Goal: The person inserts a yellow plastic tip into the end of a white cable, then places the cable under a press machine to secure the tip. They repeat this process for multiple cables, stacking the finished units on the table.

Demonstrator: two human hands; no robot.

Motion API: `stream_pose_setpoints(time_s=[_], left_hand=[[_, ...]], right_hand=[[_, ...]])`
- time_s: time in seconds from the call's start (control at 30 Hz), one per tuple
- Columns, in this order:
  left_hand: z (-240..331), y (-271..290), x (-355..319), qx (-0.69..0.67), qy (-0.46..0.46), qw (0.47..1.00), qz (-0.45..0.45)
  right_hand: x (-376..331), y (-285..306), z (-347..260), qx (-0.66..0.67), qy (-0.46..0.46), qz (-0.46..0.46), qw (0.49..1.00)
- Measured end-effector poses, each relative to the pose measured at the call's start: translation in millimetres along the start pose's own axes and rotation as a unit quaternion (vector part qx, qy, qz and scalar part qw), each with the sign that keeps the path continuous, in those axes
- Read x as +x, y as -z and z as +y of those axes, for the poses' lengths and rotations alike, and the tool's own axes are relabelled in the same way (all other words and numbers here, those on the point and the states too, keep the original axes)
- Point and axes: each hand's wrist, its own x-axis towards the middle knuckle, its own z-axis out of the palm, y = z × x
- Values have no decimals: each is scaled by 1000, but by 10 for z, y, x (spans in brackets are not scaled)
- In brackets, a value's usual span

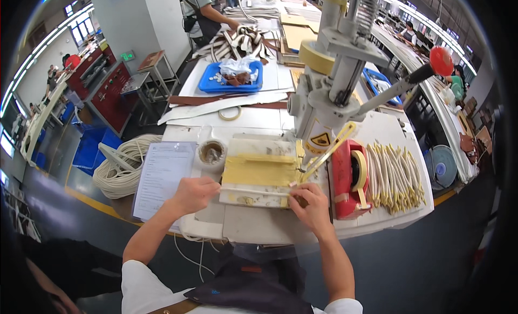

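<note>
A thin white cord (253, 191) runs between my hands, just over the near part of a white block (253, 143) partly covered with yellow tape (253, 175). My left hand (195, 195) is closed in a pinch on its left end. At the block's right edge, my right hand (312, 205) is closed round the right end, its fingertips partly hidden. A narrow yellow slotted bar (330, 152) slants up from beside that hand. Close by on the right stands a red tape dispenser (342, 198), then a row of white cords with yellow-taped ends (395, 176).
A grey lever press (315, 106) with a red knob (441, 61) rises behind the block. Left are a tape roll (211, 153), a printed sheet (162, 173) and a coil of cord (121, 173). Farther back are a blue tray (208, 86) and another person (208, 14).
</note>
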Motion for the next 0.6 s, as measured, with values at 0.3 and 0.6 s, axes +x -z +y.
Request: stream_pose_setpoints(time_s=[0.3,0.6], left_hand=[[-109,-159,-214,-2,-17,1000,4],[-208,-151,-221,47,-48,997,24]], right_hand=[[-3,9,-100,25,-26,-36,999],[22,21,-351,-75,-12,-49,996]])
